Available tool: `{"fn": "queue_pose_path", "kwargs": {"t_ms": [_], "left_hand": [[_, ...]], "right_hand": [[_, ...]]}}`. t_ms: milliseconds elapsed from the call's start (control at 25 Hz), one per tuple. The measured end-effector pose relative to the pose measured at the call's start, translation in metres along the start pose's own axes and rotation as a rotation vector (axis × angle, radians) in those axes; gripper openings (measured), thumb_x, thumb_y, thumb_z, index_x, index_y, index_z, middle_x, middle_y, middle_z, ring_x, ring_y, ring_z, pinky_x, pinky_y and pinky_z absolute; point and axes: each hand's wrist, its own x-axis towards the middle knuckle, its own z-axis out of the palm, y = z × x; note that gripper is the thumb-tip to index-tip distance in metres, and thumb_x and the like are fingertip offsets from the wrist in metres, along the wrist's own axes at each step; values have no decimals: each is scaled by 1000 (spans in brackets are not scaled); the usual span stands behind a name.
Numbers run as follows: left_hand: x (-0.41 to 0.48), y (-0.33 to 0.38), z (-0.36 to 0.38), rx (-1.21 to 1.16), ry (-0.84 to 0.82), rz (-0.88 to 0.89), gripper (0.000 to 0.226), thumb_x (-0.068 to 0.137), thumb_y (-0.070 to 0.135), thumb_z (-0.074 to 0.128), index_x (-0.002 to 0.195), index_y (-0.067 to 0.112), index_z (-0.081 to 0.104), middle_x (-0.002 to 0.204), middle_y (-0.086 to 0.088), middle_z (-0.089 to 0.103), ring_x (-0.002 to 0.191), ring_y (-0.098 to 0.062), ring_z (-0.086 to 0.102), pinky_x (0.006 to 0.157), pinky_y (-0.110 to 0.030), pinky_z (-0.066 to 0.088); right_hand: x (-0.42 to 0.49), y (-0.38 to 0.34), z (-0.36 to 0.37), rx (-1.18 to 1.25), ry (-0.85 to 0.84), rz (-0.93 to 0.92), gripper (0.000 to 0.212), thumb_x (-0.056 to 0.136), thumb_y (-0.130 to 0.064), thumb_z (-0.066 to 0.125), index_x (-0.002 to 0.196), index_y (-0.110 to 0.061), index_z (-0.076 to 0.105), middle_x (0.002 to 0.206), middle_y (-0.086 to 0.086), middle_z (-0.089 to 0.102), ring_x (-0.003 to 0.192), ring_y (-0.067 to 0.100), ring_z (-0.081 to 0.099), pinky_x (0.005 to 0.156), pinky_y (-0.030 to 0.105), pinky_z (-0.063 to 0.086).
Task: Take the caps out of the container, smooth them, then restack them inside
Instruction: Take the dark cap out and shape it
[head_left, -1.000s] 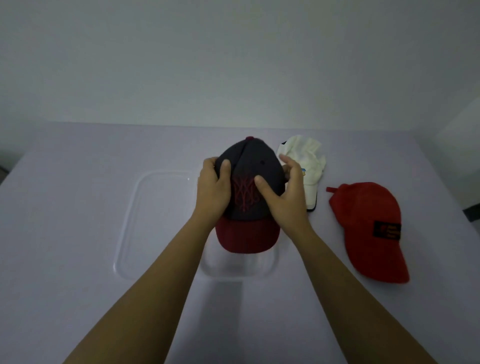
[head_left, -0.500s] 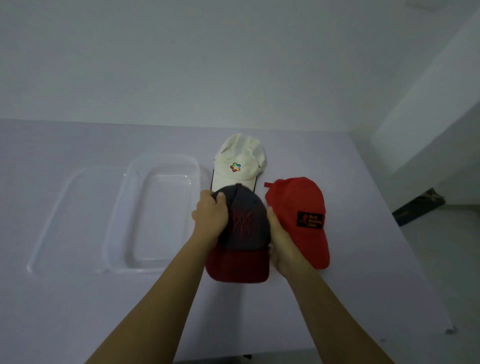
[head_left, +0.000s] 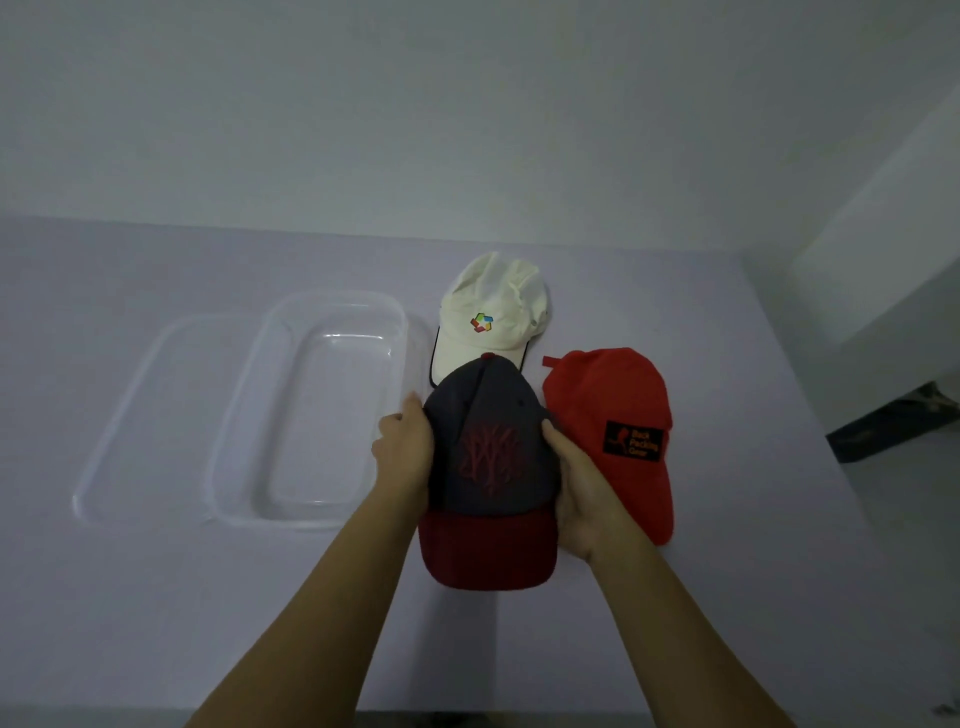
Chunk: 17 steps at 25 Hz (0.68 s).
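Dark cap (head_left: 491, 447) between both hands (head_left: 406, 453) (head_left: 584, 499)

The scene is looking dim and underexposed, with a cold bluish-grey cast lying over the wall (head_left: 467, 104) and the tabletop (head_left: 156, 597). The light is falling soft and even, and its source is not showing. Only a faint shadow is lying on the tabletop below the dark cap (head_left: 488, 441). Pale glints are running along the rim of the clear container (head_left: 311, 521). The wide lens is bending the tabletop's far edge, and the corners are getting darker. The middle is appearing reasonably sharp.
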Motion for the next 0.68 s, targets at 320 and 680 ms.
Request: {"fn": "queue_pose_path", "kwargs": {"t_ms": [320,680], "left_hand": [[0,23,-2,-127,-190,-93,26,92,27,45,100,8,59,86,-9,63,75,-22,58,62,-31,47],[34,25,-20,-706,-191,-188,40,95,28,46,130,10,51,129,-9,59,118,-30,55,85,-41,47]], "right_hand": [[-4,-26,6,158,31,-128,36,96,-39,42,109,-14,65,101,6,69,97,22,62,73,37,49],[8,-22,11,335,110,-228,42,98,-37,34,123,-11,56,132,11,56,103,23,57,94,40,42]]}}
